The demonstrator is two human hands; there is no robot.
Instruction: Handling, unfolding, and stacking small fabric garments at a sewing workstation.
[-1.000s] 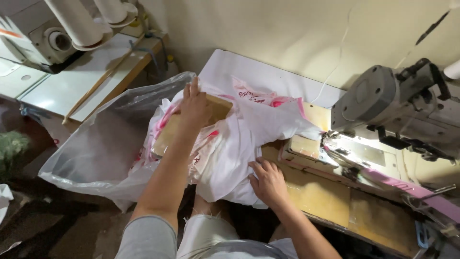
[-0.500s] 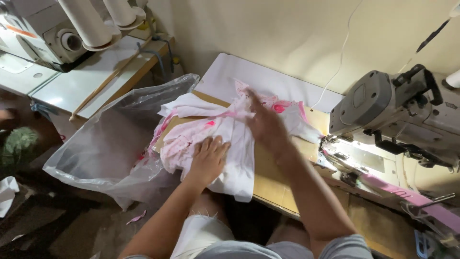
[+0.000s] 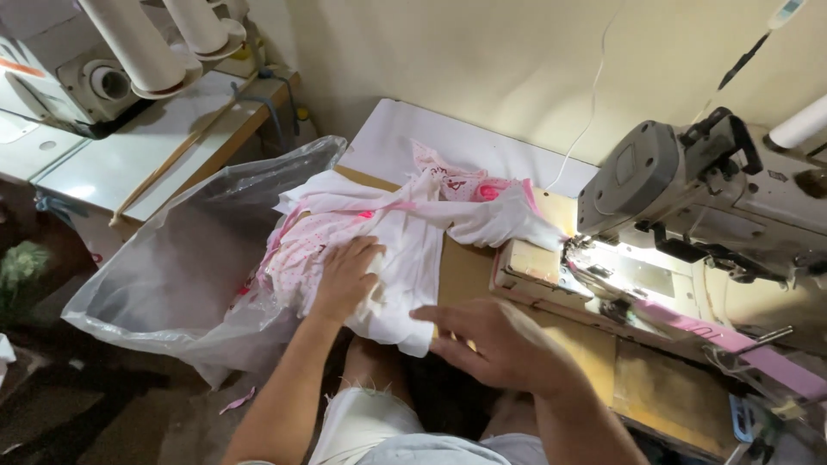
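Head view, left hand point(image 3: 345, 280) pressing fabric pile point(image 3: 388, 237)

I see the pile of cloth point(image 3: 379, 237) lying on the tabletop point(image 3: 469, 267), its left part over the mouth of the plastic bag point(image 3: 185, 267) (which hangs off the tabletop's left edge). The sewing machine point(image 3: 689, 198) stands right of the cloth. A second machine point(image 3: 69, 73) sits far left, behind the bag.
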